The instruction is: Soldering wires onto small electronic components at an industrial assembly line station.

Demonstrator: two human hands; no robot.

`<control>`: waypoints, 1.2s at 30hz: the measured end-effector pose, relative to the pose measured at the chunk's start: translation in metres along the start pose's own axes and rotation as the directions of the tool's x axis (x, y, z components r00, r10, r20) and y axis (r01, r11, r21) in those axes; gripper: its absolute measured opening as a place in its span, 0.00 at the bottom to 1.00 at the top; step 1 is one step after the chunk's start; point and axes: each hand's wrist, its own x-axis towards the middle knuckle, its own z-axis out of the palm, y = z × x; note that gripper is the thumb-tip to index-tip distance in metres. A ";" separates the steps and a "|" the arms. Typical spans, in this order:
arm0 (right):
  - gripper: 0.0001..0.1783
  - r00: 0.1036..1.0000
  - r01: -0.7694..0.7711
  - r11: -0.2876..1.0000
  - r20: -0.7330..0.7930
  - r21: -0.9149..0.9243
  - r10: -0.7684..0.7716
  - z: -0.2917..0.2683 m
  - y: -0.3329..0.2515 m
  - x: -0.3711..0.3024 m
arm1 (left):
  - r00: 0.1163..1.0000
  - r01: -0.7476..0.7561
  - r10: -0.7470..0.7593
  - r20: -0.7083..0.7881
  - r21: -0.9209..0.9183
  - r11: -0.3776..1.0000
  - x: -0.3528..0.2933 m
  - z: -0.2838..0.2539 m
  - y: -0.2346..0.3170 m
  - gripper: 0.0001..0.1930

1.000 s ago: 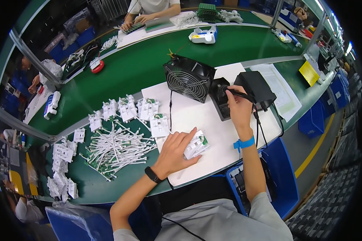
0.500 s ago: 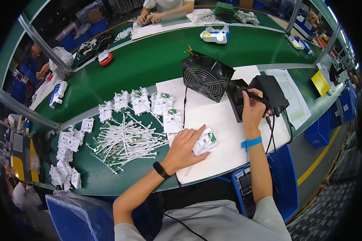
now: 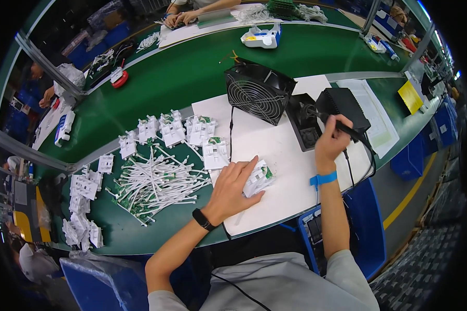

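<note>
Green workbench (image 3: 181,72) with metal posts (image 3: 46,65); a yellow stripe (image 3: 411,198) curves along grey floor (image 3: 396,189), strip lights (image 3: 424,9) glowing upper right.

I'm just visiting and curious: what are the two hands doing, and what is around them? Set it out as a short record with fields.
Left hand: touching a white plastic part, thumb and forefinger spread around it
Right hand: gripping a black tool, its front end at a black stand
Under the part: white sheet
Beyond: black fan
Right of stand: black box
Left of sheet: pile of white cables; more white parts beyond and left of it
</note>
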 end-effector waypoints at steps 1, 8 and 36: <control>0.05 0.999 0.026 0.999 -0.033 0.029 -0.025 -0.005 -0.006 -0.002 | 1.000 -0.001 0.000 -0.014 -0.005 1.000 -0.001 0.000 0.000 0.42; 0.04 0.991 0.116 0.993 -0.065 0.003 -0.116 -0.025 -0.022 -0.008 | 0.999 -0.028 0.027 -0.031 -0.031 0.999 0.004 0.001 -0.002 0.38; 0.14 0.997 0.078 0.996 -0.016 0.048 -0.077 -0.029 -0.022 -0.011 | 0.990 -0.071 0.083 -0.112 0.108 0.992 0.006 -0.001 0.002 0.33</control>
